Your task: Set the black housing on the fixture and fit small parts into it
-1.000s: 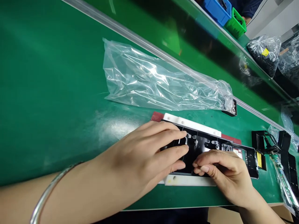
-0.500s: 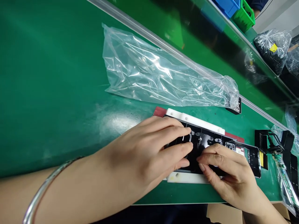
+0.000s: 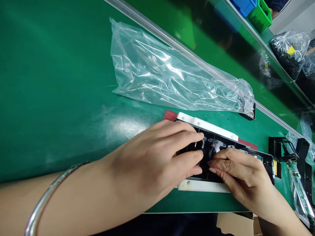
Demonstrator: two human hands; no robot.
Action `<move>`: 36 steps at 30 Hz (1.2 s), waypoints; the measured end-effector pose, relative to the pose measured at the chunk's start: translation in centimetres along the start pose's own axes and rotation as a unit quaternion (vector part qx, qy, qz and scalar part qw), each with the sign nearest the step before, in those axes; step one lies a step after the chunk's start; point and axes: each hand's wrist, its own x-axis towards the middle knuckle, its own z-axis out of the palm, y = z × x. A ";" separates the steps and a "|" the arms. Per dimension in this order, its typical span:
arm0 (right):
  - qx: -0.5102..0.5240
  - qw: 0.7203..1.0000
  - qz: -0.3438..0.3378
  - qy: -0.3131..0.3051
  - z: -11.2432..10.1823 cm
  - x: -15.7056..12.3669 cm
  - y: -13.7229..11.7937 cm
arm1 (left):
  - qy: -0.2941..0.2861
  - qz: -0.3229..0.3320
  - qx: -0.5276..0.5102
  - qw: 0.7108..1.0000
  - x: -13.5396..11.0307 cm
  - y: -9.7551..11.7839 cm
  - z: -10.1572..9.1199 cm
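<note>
A long black plastic housing (image 3: 206, 174) lies in a fixture with white side blocks (image 3: 216, 128) on a red base (image 3: 169, 115). Over its left end is my left hand (image 3: 152, 160), fingers spread and fingertips resting down inside it near some thin white wires (image 3: 203, 143). My right hand (image 3: 243, 177) is closed in a pinch low over the middle of the housing. Whatever sits between its thumb and fingers is hidden. Just above those fingers shows a shiny dark bracket (image 3: 218, 145) inside the housing.
Behind the fixture lies a clear plastic bag (image 3: 172, 72), its right end over a small black box of screws (image 3: 250, 114). An electric screwdriver (image 3: 299, 183) and black parts (image 3: 274, 144) are at the right. Bins (image 3: 261, 16) and a bagged bundle (image 3: 287, 54) stand on the shelf.
The view has shifted slightly. My right hand stays pinched and has tilted a little over the housing, covering more of its right part. My left hand keeps nearly the same pose.
</note>
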 end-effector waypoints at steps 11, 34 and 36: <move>-0.026 0.999 -0.006 -0.046 -0.9 0.7 -0.1 | -0.001 0.004 -0.001 1.000 0.2 0.0 0.2; 0.033 0.998 0.004 0.051 0.8 -0.4 0.5 | 0.007 0.011 0.012 1.000 0.4 0.2 0.2; 0.051 0.997 0.007 0.049 0.8 -0.3 0.8 | 0.011 0.011 0.014 1.000 0.5 0.2 0.2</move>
